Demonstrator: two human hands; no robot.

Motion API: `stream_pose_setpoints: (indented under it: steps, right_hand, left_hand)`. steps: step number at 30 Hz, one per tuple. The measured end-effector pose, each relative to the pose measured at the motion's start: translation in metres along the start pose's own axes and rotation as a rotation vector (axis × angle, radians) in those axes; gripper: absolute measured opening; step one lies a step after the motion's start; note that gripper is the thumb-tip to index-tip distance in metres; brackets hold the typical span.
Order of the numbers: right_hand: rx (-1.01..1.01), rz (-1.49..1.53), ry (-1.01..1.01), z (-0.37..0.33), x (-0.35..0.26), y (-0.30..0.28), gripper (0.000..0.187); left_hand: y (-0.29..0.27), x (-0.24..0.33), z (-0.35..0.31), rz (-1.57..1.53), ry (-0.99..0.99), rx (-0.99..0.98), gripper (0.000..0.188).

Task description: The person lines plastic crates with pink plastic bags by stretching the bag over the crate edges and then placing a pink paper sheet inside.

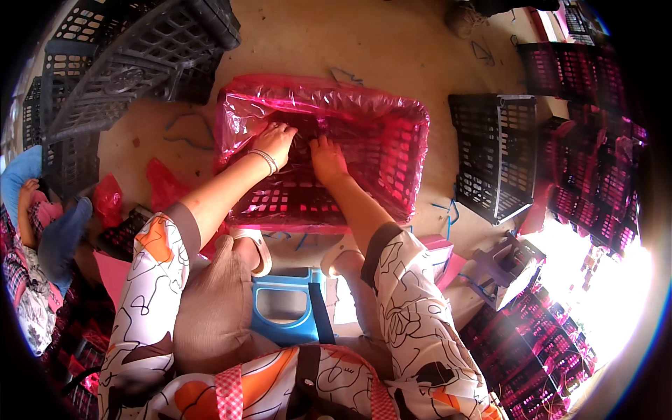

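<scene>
A black slatted crate lined with thin pink plastic film (406, 157) stands in front of me, the film folded out over its rim. Both my hands reach down inside it, close together near its middle. My left hand (278, 142), with a bracelet at the wrist, has its fingers curled and pressed together against the liner. Beside it, my right hand (327, 157) points its bent fingers down at the liner. A dark patch lies between the hands; what the fingertips hold is hidden.
Black crates (133, 70) are stacked at the left, and another black crate (493, 154) stands at the right. Several pink-lined crates (595, 154) lie beyond it. A blue plastic stool (283, 329) is below me. Another person's leg (63, 238) shows at the far left.
</scene>
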State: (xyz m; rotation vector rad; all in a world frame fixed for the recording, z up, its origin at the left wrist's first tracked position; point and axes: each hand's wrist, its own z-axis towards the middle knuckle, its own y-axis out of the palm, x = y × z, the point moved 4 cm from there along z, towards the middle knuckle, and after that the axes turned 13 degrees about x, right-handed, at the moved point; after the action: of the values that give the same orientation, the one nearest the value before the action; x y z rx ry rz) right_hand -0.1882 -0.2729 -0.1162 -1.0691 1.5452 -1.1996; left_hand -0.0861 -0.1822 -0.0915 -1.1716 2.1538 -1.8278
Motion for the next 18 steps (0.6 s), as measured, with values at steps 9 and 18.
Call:
stream_pose_setpoints:
  steps: [9,18]
  right_hand:
    - [0.152,0.398,-0.069,-0.007,-0.011,-0.056,0.009]
    - [0.184,0.397,-0.194,-0.023,-0.012,-0.076,0.009]
  left_hand:
    - [0.023,-0.013,0.02,-0.224,-0.326,-0.095,0.029]
    - [0.03,-0.006,0.021,-0.712,-0.526,-0.075,0.025]
